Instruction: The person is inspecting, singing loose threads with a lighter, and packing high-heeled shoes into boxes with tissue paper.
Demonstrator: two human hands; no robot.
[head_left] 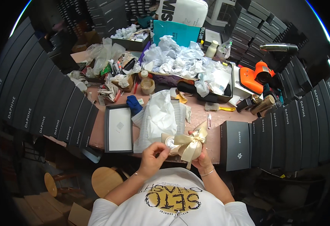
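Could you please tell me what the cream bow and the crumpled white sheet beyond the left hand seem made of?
Cream bow: probably satin ribbon, smooth and glossy, given its bright sheen along the folds. White sheet: likely thin paper, matte, judging by its creases.

basically a packing workshop, dark grey boxes [40, 88] stacked up both sides, scuffed pink worktable [229, 116], heap of crumpled white paper [172, 56], yellow-handled brush [225, 109], round wooden stools [106, 182], dim stacks [106, 17] at the back, probably more boxes, kinda dark there
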